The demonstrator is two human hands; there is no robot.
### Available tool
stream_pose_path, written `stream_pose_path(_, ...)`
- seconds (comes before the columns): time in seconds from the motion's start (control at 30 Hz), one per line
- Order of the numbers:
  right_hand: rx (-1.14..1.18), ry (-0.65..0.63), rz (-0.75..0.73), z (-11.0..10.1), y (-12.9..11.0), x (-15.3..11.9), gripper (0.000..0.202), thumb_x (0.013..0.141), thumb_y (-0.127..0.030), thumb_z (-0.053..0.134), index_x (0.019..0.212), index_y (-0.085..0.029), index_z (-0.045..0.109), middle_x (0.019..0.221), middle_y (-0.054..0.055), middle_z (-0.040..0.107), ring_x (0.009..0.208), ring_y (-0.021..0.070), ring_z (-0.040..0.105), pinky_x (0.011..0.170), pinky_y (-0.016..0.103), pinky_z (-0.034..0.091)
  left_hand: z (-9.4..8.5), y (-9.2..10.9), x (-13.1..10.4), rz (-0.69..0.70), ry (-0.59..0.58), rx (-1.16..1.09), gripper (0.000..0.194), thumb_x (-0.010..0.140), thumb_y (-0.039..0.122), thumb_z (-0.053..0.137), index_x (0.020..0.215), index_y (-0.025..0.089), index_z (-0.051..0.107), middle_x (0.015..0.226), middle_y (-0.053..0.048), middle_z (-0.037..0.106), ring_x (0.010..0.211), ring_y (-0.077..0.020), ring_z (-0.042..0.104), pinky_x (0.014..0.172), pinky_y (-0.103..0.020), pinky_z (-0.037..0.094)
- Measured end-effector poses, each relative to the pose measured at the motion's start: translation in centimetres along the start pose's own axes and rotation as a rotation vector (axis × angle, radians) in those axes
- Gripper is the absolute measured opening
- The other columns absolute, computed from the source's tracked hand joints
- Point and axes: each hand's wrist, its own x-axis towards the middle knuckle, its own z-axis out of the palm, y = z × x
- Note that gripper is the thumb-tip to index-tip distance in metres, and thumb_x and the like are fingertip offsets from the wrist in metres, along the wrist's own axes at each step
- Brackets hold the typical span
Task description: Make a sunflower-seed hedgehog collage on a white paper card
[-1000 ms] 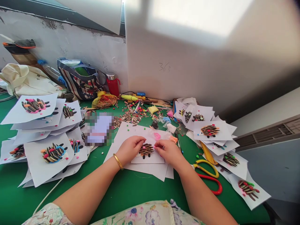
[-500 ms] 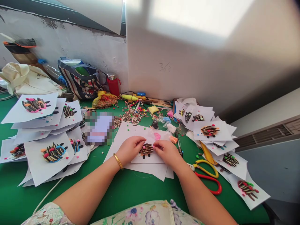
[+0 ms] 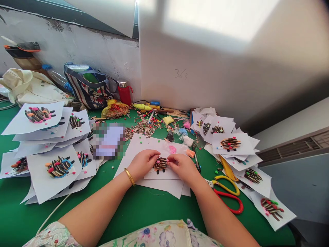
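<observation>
A small hedgehog-like figure of striped seeds (image 3: 160, 164), with black feet below it, lies on white paper (image 3: 151, 183) between my hands. My left hand (image 3: 142, 165) is at its left upper side, thumb and fingertips pinched together. At its right upper side my right hand (image 3: 183, 168) is also closed in a pinch, close to a tiny pink bit. What either hand holds is too small or hidden to tell. Pink clay (image 3: 172, 149) in clear wrap and an orange clay block (image 3: 190, 153) lie just behind the right hand.
Stacked seed pictures stand at left (image 3: 52, 185) and right (image 3: 232, 143). Scissors (image 3: 227, 187) lie beside my right forearm. Loose seeds (image 3: 140, 127), a red bottle (image 3: 124, 94) and a striped bag (image 3: 89, 89) are at the back. A blurred phone (image 3: 110, 141) lies left of the paper.
</observation>
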Motion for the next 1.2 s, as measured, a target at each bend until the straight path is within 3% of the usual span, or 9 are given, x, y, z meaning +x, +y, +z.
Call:
stream_pose_path(0.43,-0.086,0.012,-0.072,0.4,0.3,0.3,0.015,0.09,-0.025,0.059,0.094,-0.026,0.073,0.091,0.001,0.074,0.088,0.0189,0.064,0.076,0.029,0.044,-0.2,0.3,0.0,0.0,0.004,-0.001,0.028,0.091,0.03,0.048,0.101,0.021,0.072,0.103,-0.005,0.074,0.098,-0.0225,0.067,0.084,-0.032,0.051)
stream_pose_path(0.7,-0.07,0.02,-0.07,0.1,0.2,0.0,0.017,0.091,-0.031,0.058,0.097,-0.026,0.073,0.092,0.001,0.074,0.087,0.0185,0.064,0.074,0.028,0.043,-0.1,0.1,0.0,0.009,0.004,-0.012,0.028,0.091,0.031,0.047,0.101,0.021,0.072,0.102,-0.005,0.074,0.097,-0.0218,0.067,0.085,-0.032,0.051)
stream_pose_path(0.97,-0.116,0.006,-0.052,0.3,0.0,0.3,0.016,0.09,-0.027,0.058,0.092,-0.026,0.073,0.088,0.0,0.074,0.084,0.0185,0.065,0.07,0.028,0.043,-0.1,0.0,0.1,-0.019,0.005,-0.026,0.029,0.091,0.033,0.047,0.102,0.022,0.072,0.103,-0.005,0.073,0.097,-0.0218,0.067,0.085,-0.033,0.051)
stream_pose_path(1.2,-0.111,0.124,-0.084,-0.6,0.3,-0.1,0.024,0.094,-0.034,0.052,0.103,-0.024,0.072,0.1,0.004,0.074,0.094,0.02,0.066,0.082,0.031,0.046,0.0,-0.4,0.2,-0.033,0.034,-0.097,0.03,0.09,0.036,0.047,0.101,0.022,0.071,0.103,-0.004,0.074,0.097,-0.0213,0.067,0.086,-0.032,0.051)
